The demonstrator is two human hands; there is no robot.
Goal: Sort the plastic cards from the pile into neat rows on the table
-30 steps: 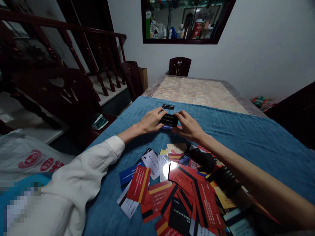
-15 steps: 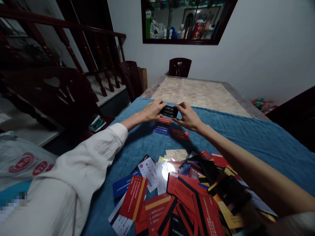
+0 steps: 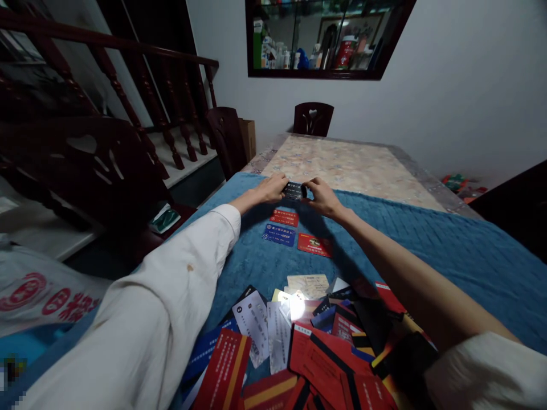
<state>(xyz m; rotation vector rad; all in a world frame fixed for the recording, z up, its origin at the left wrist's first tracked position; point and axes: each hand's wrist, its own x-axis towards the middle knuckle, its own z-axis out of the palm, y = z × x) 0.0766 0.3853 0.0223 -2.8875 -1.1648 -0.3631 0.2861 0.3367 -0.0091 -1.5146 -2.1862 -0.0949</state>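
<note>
– Largest?
– Tabletop (image 3: pixel 342 156), far part patterned, near part under blue cloth (image 3: pixel 405 250).
– On the cloth?
– Heap of cards (image 3: pixel 316 353), loose, at near side.
– Hands?
– Left hand (image 3: pixel 272 187) and right hand (image 3: pixel 323 199), fingers pinching opposite ends of black card (image 3: pixel 294 189), near cloth's far edge; contact with cloth unclear.
– Smallest?
– Red card (image 3: pixel 285 217); blue card (image 3: pixel 279 234) just nearer; second red card (image 3: pixel 315 245) right of blue.

The black card (image 3: pixel 294 191) is a flat rectangle, rows of pale print on the face that shows. Its long side runs crosswise, its short ends pinched by the left grip (image 3: pixel 272 188) and right grip (image 3: pixel 323 198), whose fingers hide its edges. It sits over the blue cloth (image 3: pixel 436 233), just beyond a red card (image 3: pixel 284 217); whether it touches the cloth is unclear.
</note>
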